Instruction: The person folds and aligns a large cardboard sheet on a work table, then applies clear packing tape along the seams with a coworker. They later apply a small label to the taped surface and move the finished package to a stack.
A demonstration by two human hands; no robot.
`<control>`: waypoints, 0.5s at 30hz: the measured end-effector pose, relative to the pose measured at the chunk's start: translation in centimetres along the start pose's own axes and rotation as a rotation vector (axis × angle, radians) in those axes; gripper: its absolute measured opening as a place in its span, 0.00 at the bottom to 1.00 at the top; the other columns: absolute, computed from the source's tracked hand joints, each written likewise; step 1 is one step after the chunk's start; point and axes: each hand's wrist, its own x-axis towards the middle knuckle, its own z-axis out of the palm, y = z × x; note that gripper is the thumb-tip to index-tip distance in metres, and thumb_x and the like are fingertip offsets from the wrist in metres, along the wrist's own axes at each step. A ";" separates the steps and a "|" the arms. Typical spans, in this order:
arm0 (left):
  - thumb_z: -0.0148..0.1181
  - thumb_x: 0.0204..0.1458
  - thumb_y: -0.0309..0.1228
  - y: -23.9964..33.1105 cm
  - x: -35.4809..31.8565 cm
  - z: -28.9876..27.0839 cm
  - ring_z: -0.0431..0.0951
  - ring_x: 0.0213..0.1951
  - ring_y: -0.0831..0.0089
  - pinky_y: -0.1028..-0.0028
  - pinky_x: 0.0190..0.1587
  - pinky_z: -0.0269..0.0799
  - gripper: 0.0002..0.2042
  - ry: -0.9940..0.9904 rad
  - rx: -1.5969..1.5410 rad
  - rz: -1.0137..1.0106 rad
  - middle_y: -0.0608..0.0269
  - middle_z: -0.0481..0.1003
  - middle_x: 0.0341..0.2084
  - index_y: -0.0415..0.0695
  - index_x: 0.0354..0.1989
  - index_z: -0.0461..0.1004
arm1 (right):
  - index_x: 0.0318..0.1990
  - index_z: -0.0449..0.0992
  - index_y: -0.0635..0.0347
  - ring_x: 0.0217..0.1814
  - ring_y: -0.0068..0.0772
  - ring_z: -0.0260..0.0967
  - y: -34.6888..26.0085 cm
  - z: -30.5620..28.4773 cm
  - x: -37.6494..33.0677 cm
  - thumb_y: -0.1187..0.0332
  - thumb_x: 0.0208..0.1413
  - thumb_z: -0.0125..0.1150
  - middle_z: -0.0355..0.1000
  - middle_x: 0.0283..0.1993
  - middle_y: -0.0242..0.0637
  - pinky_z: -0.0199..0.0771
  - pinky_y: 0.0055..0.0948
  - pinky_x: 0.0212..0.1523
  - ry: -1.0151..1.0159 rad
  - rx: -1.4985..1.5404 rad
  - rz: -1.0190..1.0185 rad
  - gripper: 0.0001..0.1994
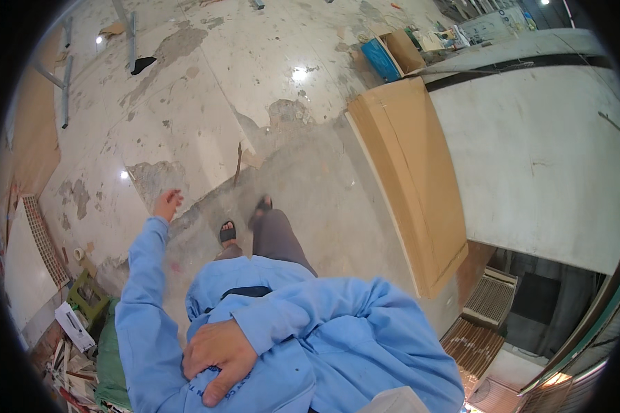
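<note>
My left hand (167, 204) hangs out in front at the left, over the worn floor, with its fingers loosely bent and apart. Nothing is in it. Across my body lies my right hand (220, 354), resting on the front of my blue jacket (337, 344). Its thumb is spread away from the fingers, and the fingertips are partly out of sight against the cloth. Below, two feet in black sandals (227, 233) show on the concrete, one ahead of the other; the forward foot is blurred.
To my right stand a stack of brown cardboard sheets (413, 186) and a large white panel (530, 151). An open carton (401, 51) sits beyond them. Metal legs (67, 89) rise at far left. A green crate (87, 297) and scraps (65, 365) lie near left.
</note>
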 end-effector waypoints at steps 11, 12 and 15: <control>0.49 0.61 0.47 4.8 13.2 -7.3 0.76 0.28 0.76 0.74 0.26 0.69 0.17 0.203 0.032 -0.536 0.65 0.80 0.34 0.49 0.49 0.72 | 0.27 0.72 0.65 0.31 0.51 0.69 -7.6 -33.4 -2.6 0.44 0.58 0.53 0.70 0.25 0.50 0.65 0.40 0.30 -0.084 -0.004 -0.119 0.27; 0.48 0.61 0.47 5.0 13.2 -7.7 0.77 0.30 0.74 0.72 0.28 0.70 0.17 0.209 -0.045 -0.525 0.66 0.79 0.35 0.50 0.49 0.72 | 0.28 0.73 0.66 0.33 0.51 0.70 -8.4 -35.9 -2.6 0.46 0.58 0.55 0.71 0.27 0.49 0.66 0.40 0.33 -0.067 0.007 -0.103 0.25; 0.48 0.60 0.41 6.4 14.5 -7.0 0.77 0.32 0.71 0.68 0.30 0.71 0.15 0.285 -0.269 -0.712 0.62 0.78 0.38 0.50 0.52 0.70 | 0.32 0.75 0.64 0.40 0.49 0.71 -10.2 -43.5 -3.7 0.54 0.57 0.59 0.73 0.33 0.46 0.70 0.39 0.40 0.136 -0.023 -0.129 0.18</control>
